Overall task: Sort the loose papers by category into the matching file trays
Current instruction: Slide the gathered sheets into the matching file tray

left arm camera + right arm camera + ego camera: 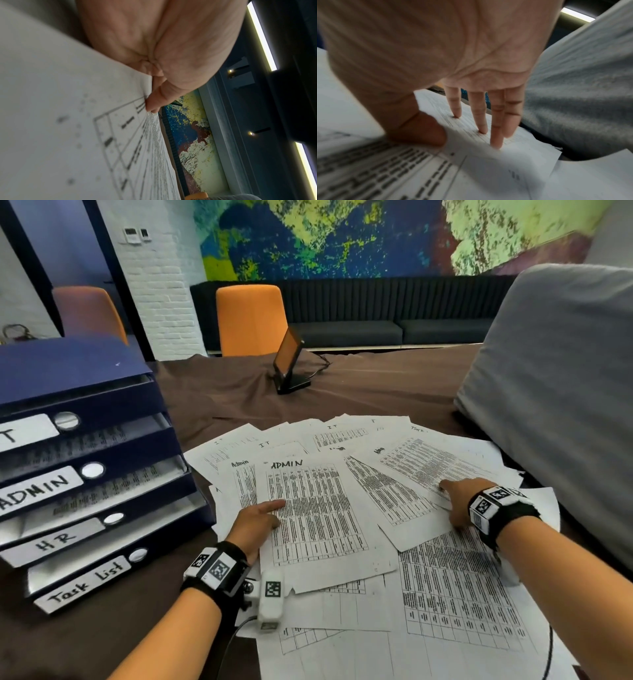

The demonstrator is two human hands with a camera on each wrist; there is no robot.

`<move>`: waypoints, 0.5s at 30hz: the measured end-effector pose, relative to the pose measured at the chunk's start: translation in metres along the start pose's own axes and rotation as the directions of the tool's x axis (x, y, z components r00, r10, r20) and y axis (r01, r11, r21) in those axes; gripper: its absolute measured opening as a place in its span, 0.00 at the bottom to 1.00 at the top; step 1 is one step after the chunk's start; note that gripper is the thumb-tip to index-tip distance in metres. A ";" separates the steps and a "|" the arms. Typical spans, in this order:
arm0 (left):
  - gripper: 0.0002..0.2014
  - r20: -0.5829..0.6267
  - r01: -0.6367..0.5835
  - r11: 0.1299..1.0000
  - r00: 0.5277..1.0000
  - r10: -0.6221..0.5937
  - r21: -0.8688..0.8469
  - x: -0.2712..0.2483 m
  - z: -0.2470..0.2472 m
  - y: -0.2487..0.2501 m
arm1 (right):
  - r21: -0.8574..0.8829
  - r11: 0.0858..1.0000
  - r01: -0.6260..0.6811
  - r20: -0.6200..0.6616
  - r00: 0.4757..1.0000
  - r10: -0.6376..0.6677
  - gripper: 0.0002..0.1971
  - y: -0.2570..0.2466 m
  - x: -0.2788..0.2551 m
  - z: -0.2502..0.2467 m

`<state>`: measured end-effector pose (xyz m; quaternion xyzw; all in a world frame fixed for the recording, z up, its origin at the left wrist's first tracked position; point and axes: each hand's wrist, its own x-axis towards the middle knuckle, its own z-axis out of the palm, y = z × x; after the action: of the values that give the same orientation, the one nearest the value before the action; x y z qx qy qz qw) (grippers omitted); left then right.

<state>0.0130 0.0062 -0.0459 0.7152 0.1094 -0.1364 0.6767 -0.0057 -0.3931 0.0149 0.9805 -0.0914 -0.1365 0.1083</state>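
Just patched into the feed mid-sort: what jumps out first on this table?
A fan of loose printed sheets covers the near table, the top one headed ADMIN, with the left hand gripping its left edge. The right hand presses straight fingers on a sheet further right. At the left stands a blue tray stack labelled IT, ADMIN, HR and Task list; a grey cushion looms at the right.

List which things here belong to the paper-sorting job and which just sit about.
Belonging: loose white printed papers; sheet headed ADMIN; dark blue stacked file trays; left hand; right hand.

Sitting about: black tilted tablet stand; orange chair; grey cushion.
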 end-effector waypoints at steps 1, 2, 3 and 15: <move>0.22 0.005 0.009 1.000 1.000 -0.009 -0.005 0.000 0.000 -0.001 | -0.025 1.000 0.007 -0.015 1.000 -0.007 0.28 0.000 0.000 0.001; 0.21 0.011 0.018 1.000 1.000 -0.018 -0.011 -0.001 0.001 0.000 | -0.043 0.999 0.008 -0.038 0.999 -0.009 0.25 -0.001 0.000 0.000; 0.21 0.019 0.021 1.000 1.000 -0.021 -0.020 -0.001 0.001 -0.001 | -0.064 0.998 -0.001 -0.061 0.998 -0.003 0.20 -0.003 -0.001 -0.002; 0.34 -0.057 0.005 0.991 0.998 -0.013 -0.135 -0.002 0.011 0.001 | 0.304 0.911 0.279 -0.296 0.936 -0.188 0.13 -0.138 -0.053 -0.048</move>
<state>0.0105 -0.0051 -0.0450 0.6709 0.1410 -0.1111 0.7195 -0.0212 -0.2402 0.0400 0.9974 0.0204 -0.0008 -0.0694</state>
